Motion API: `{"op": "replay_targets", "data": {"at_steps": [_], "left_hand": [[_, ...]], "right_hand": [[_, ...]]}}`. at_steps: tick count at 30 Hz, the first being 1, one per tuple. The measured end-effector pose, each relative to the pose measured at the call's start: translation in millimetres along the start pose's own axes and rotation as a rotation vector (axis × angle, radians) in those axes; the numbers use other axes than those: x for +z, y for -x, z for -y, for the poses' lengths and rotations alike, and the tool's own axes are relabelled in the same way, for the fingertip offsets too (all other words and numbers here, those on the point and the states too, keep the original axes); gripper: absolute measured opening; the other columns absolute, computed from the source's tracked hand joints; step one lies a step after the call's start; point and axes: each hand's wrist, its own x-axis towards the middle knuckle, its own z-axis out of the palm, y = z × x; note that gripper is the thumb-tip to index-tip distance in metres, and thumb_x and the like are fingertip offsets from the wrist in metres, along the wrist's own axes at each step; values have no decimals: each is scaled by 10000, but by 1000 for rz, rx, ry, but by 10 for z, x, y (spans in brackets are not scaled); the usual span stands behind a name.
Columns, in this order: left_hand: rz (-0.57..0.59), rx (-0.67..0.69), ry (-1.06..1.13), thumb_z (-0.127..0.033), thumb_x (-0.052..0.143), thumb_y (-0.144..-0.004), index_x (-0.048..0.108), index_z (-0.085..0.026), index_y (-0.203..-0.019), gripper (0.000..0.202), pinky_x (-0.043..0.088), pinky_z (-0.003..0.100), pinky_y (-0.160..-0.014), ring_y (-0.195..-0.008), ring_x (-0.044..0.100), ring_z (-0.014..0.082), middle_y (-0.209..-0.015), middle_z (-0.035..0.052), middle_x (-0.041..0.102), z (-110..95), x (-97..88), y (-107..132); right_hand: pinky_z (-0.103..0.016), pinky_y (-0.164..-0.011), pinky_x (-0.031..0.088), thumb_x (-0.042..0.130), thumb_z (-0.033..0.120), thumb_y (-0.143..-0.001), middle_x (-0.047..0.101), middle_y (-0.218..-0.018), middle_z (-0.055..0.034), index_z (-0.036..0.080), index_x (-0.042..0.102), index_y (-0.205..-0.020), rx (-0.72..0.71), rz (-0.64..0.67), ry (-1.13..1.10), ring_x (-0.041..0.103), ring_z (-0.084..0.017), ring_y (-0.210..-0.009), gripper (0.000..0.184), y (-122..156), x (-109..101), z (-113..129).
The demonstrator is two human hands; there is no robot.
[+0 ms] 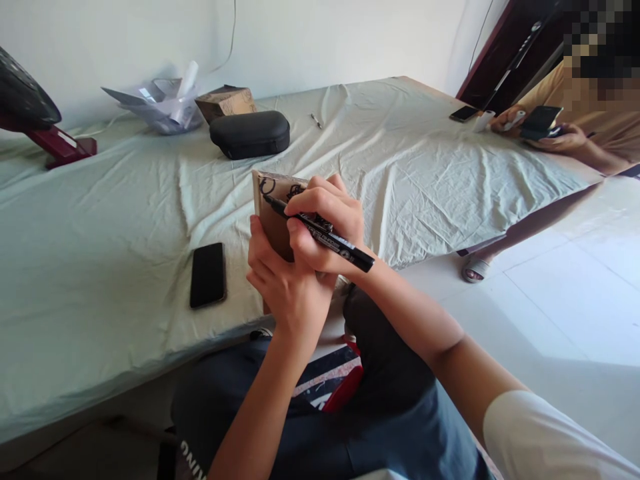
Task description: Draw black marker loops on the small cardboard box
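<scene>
My left hand point(285, 283) grips a small brown cardboard box point(273, 200) from below and holds it upright over the near edge of the table point(100, 267). Black marker drawings show on the box's face. My right hand point(327, 223) holds a black marker pen point(345, 248) with its tip pressed on the box's upper left part. Both hands touch each other in front of my lap.
A black phone point(208, 274) lies left of my hands on the pale green cloth. Farther back lie a black oval case point(250, 134), another cardboard box point(226, 102), crumpled plastic point(160, 103) and a small pen point(317, 121). At far right a person's hands point(560, 137) hold a phone.
</scene>
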Motion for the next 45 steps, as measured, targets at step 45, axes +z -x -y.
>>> {"op": "replay_targets", "data": {"at_steps": [45], "left_hand": [[103,14,26,-584,856,-926,573,-227,-1705,902,443,792,-1238,-1602,476,604,-1840,332,357,-10,14,18]], "right_hand": [[-381,-715,632,583,269,-1047,739,-837,1,320,658,-993,39,-382,-216,655,-195,-669,106,18,-118,-56]]}}
